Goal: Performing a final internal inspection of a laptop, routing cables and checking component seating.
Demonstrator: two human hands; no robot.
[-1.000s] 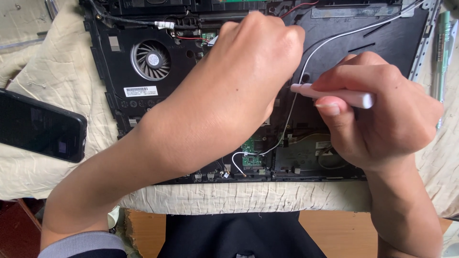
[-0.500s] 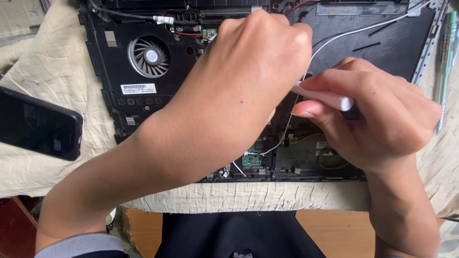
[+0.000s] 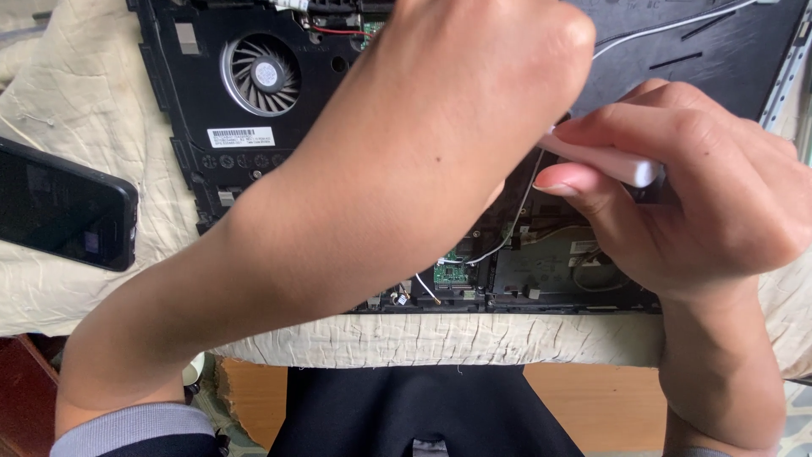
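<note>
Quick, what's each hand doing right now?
Left hand: resting on the laptop, grip hidden.
Right hand: closed on a white tool.

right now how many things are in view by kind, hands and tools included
bare hands: 2 (left hand, right hand)
white slim tool held in the right hand: 1
opened black laptop chassis with round fan: 1
black smartphone: 1
cream quilted cloth: 1
total: 6

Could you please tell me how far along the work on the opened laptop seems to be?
Done: the laptop lies open, with its fan and small green board exposed. In hand: the right hand holds a white tool, while the left hand covers the spot being worked on. Left: white wires lie loose, and the base is uncovered.
</note>
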